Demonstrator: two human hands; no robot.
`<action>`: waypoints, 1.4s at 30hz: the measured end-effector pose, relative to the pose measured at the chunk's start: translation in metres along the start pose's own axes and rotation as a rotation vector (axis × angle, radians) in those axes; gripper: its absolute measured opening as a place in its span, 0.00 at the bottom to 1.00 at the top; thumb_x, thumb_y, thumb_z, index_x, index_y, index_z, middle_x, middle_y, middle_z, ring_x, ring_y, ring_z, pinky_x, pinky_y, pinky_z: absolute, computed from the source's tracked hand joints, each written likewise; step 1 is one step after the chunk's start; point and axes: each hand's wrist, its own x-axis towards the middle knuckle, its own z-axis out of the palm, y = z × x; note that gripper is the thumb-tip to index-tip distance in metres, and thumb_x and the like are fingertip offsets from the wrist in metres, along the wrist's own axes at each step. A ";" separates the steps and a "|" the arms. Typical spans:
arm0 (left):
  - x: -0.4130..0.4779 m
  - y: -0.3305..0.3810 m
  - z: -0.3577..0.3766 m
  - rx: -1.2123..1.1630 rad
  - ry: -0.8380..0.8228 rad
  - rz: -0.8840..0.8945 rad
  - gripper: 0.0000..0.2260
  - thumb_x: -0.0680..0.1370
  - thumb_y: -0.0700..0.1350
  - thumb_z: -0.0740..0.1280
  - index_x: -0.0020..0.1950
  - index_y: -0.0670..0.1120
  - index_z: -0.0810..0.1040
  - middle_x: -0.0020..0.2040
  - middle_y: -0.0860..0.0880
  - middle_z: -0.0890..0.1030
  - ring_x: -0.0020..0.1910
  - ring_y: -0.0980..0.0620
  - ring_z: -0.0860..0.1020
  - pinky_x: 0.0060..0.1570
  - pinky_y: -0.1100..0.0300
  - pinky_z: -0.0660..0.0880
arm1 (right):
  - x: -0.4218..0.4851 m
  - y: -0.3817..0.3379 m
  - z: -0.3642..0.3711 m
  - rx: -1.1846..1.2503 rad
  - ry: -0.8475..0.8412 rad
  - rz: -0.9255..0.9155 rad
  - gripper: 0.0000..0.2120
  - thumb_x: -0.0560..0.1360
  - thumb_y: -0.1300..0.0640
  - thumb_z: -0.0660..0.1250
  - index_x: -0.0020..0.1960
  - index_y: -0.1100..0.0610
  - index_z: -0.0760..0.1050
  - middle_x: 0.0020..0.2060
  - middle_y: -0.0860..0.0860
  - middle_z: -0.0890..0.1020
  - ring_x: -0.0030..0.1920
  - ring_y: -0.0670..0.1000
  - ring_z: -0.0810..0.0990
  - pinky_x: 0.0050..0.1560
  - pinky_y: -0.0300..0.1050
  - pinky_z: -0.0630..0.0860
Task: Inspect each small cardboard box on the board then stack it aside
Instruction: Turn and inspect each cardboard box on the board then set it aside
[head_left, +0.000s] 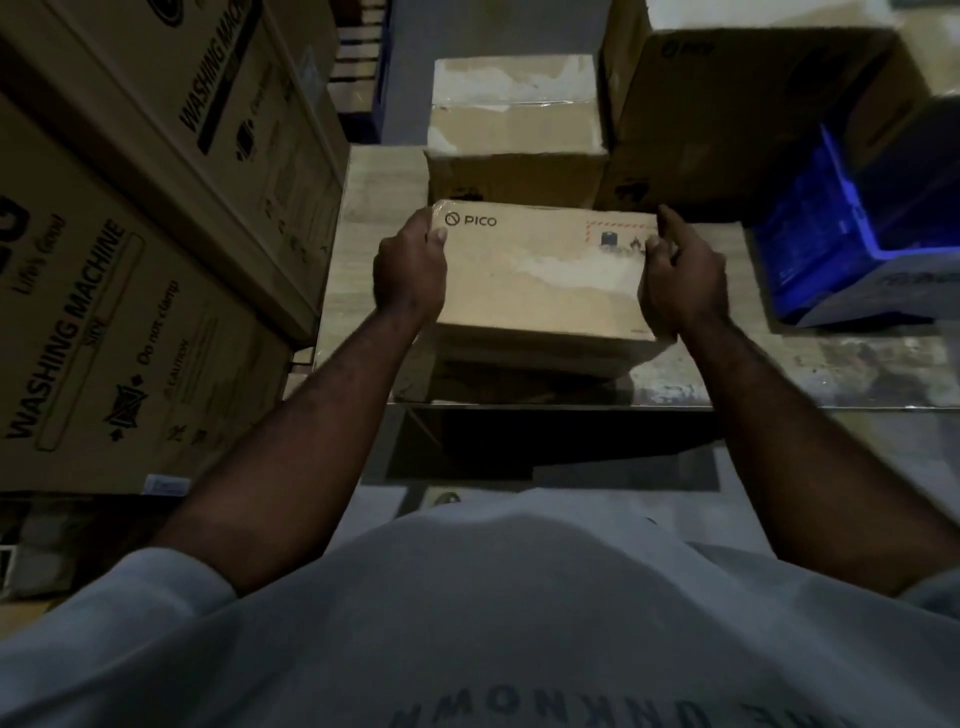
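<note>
Two hands clasp the PICO box (540, 275) by its ends, left hand (410, 270) and right hand (680, 280), above the board (363, 249). Turn it slowly, checking each face.

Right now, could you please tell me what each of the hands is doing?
Left hand: closed on the left end of the PICO cardboard box.
Right hand: closed on the box's right end.
</note>
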 end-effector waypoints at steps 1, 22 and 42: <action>0.001 0.000 0.004 -0.011 -0.058 -0.022 0.17 0.86 0.52 0.60 0.75 0.54 0.73 0.60 0.48 0.84 0.54 0.47 0.83 0.50 0.52 0.82 | 0.002 0.002 0.001 0.034 -0.066 0.008 0.24 0.87 0.48 0.57 0.82 0.45 0.62 0.73 0.54 0.77 0.68 0.55 0.78 0.68 0.47 0.74; 0.020 -0.016 0.020 -0.191 -0.223 -0.353 0.28 0.84 0.66 0.56 0.55 0.44 0.83 0.52 0.45 0.84 0.51 0.43 0.81 0.53 0.50 0.80 | 0.021 0.010 0.009 0.260 -0.160 0.096 0.24 0.86 0.45 0.57 0.82 0.42 0.61 0.81 0.49 0.65 0.70 0.50 0.75 0.68 0.47 0.76; -0.060 -0.084 0.041 -0.349 -0.546 -0.358 0.28 0.79 0.62 0.69 0.73 0.50 0.71 0.66 0.47 0.81 0.63 0.44 0.79 0.64 0.50 0.76 | -0.051 0.066 0.018 0.420 -0.239 0.051 0.48 0.72 0.20 0.58 0.74 0.57 0.72 0.56 0.51 0.84 0.58 0.53 0.84 0.59 0.54 0.82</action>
